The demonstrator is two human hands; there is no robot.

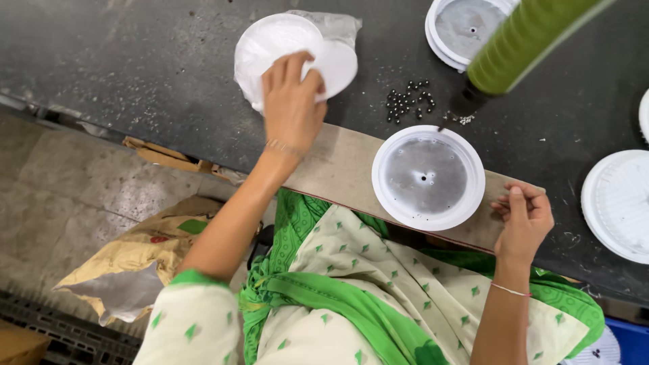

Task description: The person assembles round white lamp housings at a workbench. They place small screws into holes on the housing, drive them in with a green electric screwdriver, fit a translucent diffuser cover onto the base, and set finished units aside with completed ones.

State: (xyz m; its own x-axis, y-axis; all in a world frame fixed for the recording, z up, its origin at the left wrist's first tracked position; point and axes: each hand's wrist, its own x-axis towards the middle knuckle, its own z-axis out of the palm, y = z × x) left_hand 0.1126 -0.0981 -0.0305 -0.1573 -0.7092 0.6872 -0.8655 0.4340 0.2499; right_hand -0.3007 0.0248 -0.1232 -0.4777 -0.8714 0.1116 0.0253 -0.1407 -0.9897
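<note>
My left hand (292,101) reaches out over a stack of white round plastic discs (277,42) lying on a clear plastic bag (338,27), fingers curled on the top disc's near edge. My right hand (524,216) rests with pinched fingers at the right end of a brown board (338,169). A white round dish with a grey metal inside (427,177) sits on that board between my hands. A cluster of small dark balls (408,101) lies on the black table (135,61) just beyond the dish.
A green cylinder (520,40) hangs over the table at top right. Another white dish with a grey inside (466,27) and more white discs (618,203) lie to the right. A brown paper sack (145,253) sits on the floor at left.
</note>
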